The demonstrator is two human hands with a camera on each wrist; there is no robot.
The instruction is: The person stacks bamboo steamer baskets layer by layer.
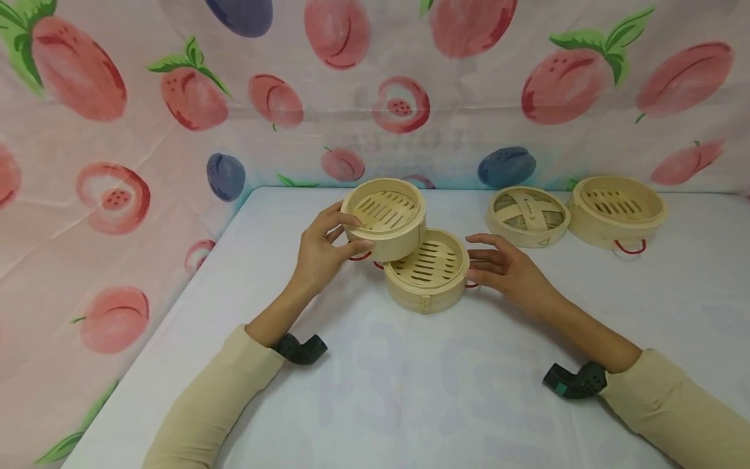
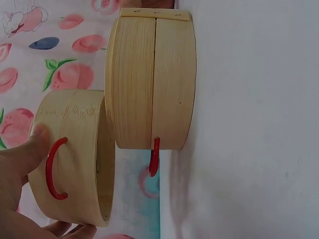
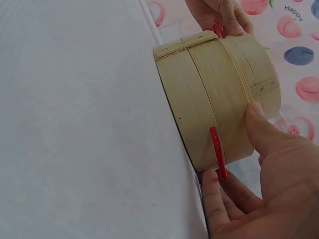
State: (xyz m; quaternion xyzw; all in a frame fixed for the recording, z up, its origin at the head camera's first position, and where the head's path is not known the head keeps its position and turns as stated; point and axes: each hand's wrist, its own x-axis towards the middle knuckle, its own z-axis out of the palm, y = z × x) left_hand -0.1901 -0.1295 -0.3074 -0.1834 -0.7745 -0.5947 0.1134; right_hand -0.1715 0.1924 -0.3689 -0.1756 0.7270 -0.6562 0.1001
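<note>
My left hand (image 1: pixel 319 251) grips the side of a small round bamboo steamer basket (image 1: pixel 404 249), with thumb and fingers around its wall. This basket has a slatted bottom and red loop handles; it is raised and slightly tilted. It overlaps the back left rim of a second bamboo steamer basket (image 1: pixel 426 301), which stands on the table. In the left wrist view, a red handle (image 2: pixel 51 169) shows beside the left thumb. At the lower basket's right side is my right hand (image 1: pixel 506 273), fingers lightly bent, thumb and fingertips at its wall near a red handle (image 3: pixel 217 149).
Toward the back right stand a woven bamboo steamer lid (image 1: pixel 527 238) and a larger bamboo steamer basket (image 1: pixel 615 231) with a red handle. White cloth covers the table (image 1: pixel 410 391). Behind it hangs a fruit-printed curtain (image 1: pixel 457 117). Each wrist carries a black camera mount (image 1: pixel 301 350).
</note>
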